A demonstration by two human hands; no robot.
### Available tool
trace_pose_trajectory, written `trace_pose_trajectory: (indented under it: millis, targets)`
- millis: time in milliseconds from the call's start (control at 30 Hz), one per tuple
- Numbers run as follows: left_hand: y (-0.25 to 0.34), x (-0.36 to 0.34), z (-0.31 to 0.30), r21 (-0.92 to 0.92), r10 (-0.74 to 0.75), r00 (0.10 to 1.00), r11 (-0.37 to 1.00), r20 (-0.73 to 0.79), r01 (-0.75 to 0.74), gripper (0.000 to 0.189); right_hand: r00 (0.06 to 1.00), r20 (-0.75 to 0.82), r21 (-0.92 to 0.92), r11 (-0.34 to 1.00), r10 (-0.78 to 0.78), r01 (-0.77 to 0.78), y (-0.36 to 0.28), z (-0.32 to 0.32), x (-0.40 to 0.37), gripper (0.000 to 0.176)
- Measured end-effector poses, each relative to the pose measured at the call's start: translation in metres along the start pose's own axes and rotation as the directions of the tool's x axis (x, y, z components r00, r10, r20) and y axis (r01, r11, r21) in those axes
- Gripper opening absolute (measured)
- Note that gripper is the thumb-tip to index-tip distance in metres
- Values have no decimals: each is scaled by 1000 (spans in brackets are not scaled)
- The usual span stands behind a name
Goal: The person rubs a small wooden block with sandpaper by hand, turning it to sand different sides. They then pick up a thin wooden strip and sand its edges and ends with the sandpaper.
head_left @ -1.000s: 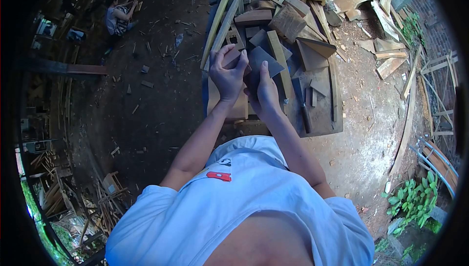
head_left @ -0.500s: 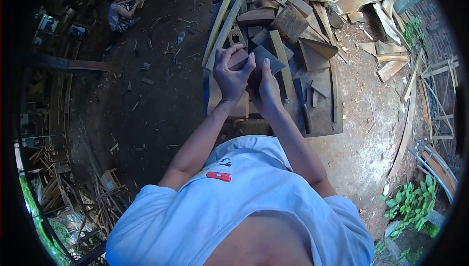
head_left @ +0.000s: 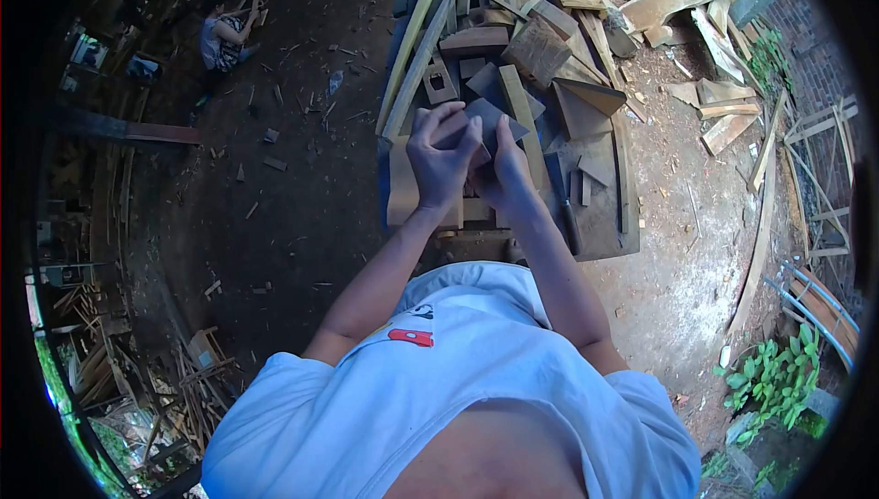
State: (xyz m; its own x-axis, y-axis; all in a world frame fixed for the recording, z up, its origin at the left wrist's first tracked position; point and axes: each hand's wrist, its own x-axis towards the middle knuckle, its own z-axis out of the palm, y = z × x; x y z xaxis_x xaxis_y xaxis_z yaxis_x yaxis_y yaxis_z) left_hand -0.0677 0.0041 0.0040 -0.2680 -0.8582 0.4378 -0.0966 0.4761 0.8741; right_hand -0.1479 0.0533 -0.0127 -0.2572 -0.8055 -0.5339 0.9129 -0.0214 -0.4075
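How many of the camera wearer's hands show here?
2: the left hand, holding a brown block, and the right hand beside it, holding a dark flat piece; each is partly hidden.

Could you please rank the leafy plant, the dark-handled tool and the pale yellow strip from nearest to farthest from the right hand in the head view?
1. Dark-handled tool: lower right of the right hand.
2. Pale yellow strip: upper left.
3. Leafy plant: far lower right.
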Motion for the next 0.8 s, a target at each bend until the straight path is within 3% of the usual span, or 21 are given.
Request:
trace_pose_trajectory:
  millis: [33,67,100,133,167,233,267,300,367,400,500,600,800]
  targets:
    - [1,1,-3,-4,-17,1000,1000,8,17,30,997,-31,-144,987,-72,67,-1,-3,-6,50]
    - [0,5,-7,-291,-348,937,896,4,334,31,993,-13,-227,968,-113,107,-3,-8,-3,54]
    - [2,13,-9,-541,-614,784,631,89,556,32,993,-10,-225,967,-121,115,-6,-8,-3,54]
    - [11,15,-9,-567,-675,729,558,115,606,37,988,-24,-231,962,-153,143,-7,-7,-2,54]
    - [11,15,-10,-568,-665,738,566,113,597,37,982,-37,-236,957,-184,170,-9,-5,-1,55]
    - [8,10,-14,-660,-728,634,344,261,668,40,981,-24,-262,948,-193,180,-7,-9,-3,56]
    - [5,9,-18,-661,-711,625,303,323,686,44,980,-24,-291,940,-195,180,-4,-12,-5,58]
    - [6,8,-18,-659,-717,619,301,321,690,44,982,-29,-290,941,-188,172,0,-11,-11,58]
    - [11,9,-17,-707,-694,648,284,314,648,46,966,-25,-481,850,-256,213,3,4,-30,59]
    - [10,9,-16,-704,-693,648,285,317,650,46,948,143,-470,824,-285,318,4,11,-38,54]
    - [4,9,-17,-659,-648,705,399,288,637,48,916,207,-487,775,-344,402,12,13,-35,45]
    - [4,7,-20,-669,-667,686,372,289,644,48,959,195,-358,895,-207,266,6,8,-35,43]
    - [9,4,-23,-656,-690,663,361,290,663,52,959,194,-337,904,-208,265,3,3,-38,42]
